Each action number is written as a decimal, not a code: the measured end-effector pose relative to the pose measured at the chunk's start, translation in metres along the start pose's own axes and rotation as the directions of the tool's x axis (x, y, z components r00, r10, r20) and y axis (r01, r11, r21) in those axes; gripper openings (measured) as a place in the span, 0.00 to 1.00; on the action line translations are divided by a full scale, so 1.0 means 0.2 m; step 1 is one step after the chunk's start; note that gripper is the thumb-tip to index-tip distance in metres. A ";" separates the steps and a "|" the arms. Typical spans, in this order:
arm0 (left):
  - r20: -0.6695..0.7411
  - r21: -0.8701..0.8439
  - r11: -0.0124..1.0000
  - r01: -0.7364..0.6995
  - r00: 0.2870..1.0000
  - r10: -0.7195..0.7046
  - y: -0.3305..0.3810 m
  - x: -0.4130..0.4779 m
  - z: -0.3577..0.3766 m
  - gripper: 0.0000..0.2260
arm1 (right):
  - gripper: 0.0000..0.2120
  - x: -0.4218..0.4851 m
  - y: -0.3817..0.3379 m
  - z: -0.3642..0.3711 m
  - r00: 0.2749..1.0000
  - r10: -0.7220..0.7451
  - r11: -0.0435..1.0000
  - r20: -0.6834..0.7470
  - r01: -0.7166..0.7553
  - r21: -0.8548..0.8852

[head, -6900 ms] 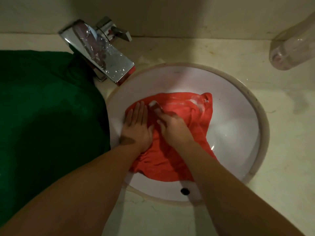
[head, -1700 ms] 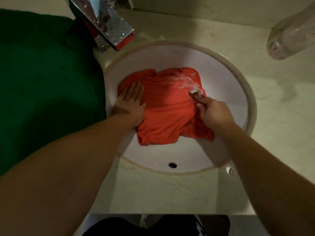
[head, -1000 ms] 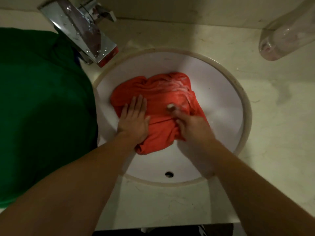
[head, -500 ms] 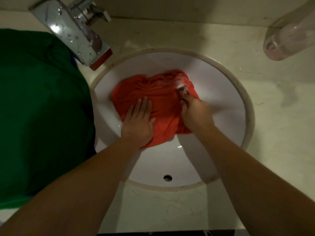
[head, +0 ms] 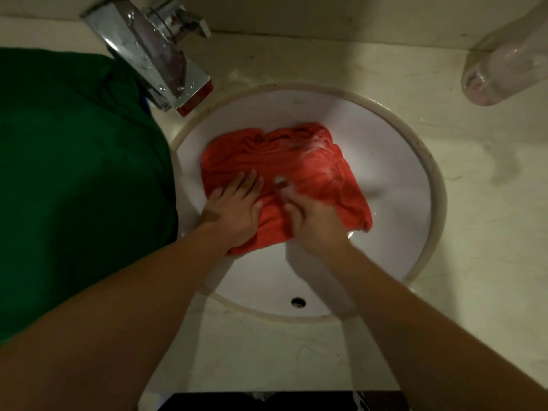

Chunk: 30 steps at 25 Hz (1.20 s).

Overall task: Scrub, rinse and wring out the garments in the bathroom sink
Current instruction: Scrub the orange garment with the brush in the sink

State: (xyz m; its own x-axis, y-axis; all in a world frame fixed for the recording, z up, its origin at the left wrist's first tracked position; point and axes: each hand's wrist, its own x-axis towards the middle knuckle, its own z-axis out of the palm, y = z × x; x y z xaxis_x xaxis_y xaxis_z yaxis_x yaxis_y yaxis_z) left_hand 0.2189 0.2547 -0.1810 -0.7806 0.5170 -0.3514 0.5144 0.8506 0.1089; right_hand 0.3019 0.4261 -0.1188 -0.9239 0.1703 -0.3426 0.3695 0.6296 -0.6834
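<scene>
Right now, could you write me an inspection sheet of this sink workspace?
Surface: pale counter around a round white sink.
Job's things: red garment bunched in the sink, sudsy; green cloth heaped on the counter, left.
Clutter: clear bottle, far right.
Hands: left hand flat on the red garment; right hand grips a small pale bar, likely soap.
Cables: nothing seen.
Surroundings: chrome tap, no water seen running; wall behind.

Pale marbled worktop (head: 489,238) holds a round sink (head: 394,161) mid-frame, a green cloth (head: 74,188) at left, a clear bottle (head: 504,69) upper right.
</scene>
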 end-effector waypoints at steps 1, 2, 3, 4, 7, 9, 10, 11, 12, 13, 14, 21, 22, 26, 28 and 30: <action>-0.017 0.026 0.999 -0.042 0.999 0.043 -0.05 -0.01 0.00 0.31 | 0.21 -0.08 -0.03 0.05 0.995 -0.094 0.995 0.041 0.093 0.029; -0.037 0.053 0.996 -0.067 0.997 0.069 -0.09 -0.02 0.01 0.31 | 0.22 -0.10 0.00 0.02 0.994 -0.104 0.994 0.032 0.104 0.016; -0.057 0.075 0.995 -0.067 0.996 0.072 -0.11 -0.03 0.03 0.30 | 0.21 -0.08 0.06 -0.07 0.999 -0.043 0.999 -0.021 0.043 -0.010; -0.079 0.080 0.995 -0.056 0.995 0.062 -0.12 -0.04 0.04 0.30 | 0.20 -0.04 0.14 -0.17 0.992 0.087 0.993 -0.086 -0.094 -0.070; -0.051 0.093 0.995 -0.024 0.998 0.029 -0.06 -0.05 0.06 0.30 | 0.17 0.09 0.27 -0.34 0.909 0.369 0.873 -0.192 -0.410 -0.263; -0.034 0.109 0.994 0.003 0.999 0.000 -0.05 -0.04 0.06 0.29 | 0.16 0.10 0.10 -0.16 0.960 0.231 0.947 -0.161 -0.260 -0.190; -0.038 0.117 0.993 0.017 0.999 -0.013 -0.05 -0.04 0.05 0.28 | 0.16 0.07 0.00 -0.03 0.986 0.145 0.978 -0.077 -0.154 -0.140; -0.042 0.129 0.991 0.026 0.999 -0.021 -0.05 -0.05 0.06 0.28 | 0.17 0.02 -0.06 0.06 0.998 0.066 0.992 -0.016 -0.068 -0.104; -0.055 0.140 0.990 0.032 0.998 -0.025 -0.06 -0.05 0.07 0.28 | 0.18 0.00 -0.06 0.08 0.999 0.025 0.995 0.026 -0.022 -0.102; -0.069 0.139 0.990 0.038 0.997 -0.029 -0.06 -0.05 0.07 0.27 | 0.19 0.01 -0.01 0.02 0.999 0.039 0.984 0.033 -0.032 -0.177; -0.084 0.126 0.991 0.045 0.996 -0.034 -0.06 -0.05 0.08 0.28 | 0.19 0.04 0.07 -0.09 0.995 0.098 0.961 0.010 -0.092 -0.261; -0.046 0.014 0.988 0.156 0.987 -0.155 0.07 -0.03 0.09 0.30 | 0.19 0.08 0.06 -0.07 0.981 0.179 0.948 -0.074 -0.192 -0.256; -0.050 0.013 0.989 0.147 0.988 -0.146 0.06 0.00 0.08 0.31 | 0.19 0.06 0.02 0.00 0.990 0.121 0.965 -0.073 -0.134 -0.227; -0.123 0.055 0.996 0.072 0.990 -0.064 0.01 0.07 0.10 0.30 | 0.19 0.21 0.13 -0.05 0.972 0.202 0.917 -0.120 -0.231 -0.326; -0.140 0.081 0.994 0.069 0.989 -0.057 0.02 0.09 0.10 0.30 | 0.19 0.30 0.14 -0.08 0.959 0.247 0.906 -0.135 -0.278 -0.319; -0.162 0.069 0.993 0.095 0.983 -0.082 0.02 0.11 0.09 0.30 | 0.20 0.27 0.09 -0.02 0.971 0.172 0.946 -0.167 -0.210 -0.247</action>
State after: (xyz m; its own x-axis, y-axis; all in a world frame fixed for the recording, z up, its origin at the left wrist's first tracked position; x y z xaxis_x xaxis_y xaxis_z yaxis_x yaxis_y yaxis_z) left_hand 0.2096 0.2671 -0.2050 -0.8675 0.4538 -0.2039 0.4615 0.8871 0.0110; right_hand 0.2574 0.4502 -0.1469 -0.8502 0.3997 -0.3426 0.5187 0.7473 -0.4154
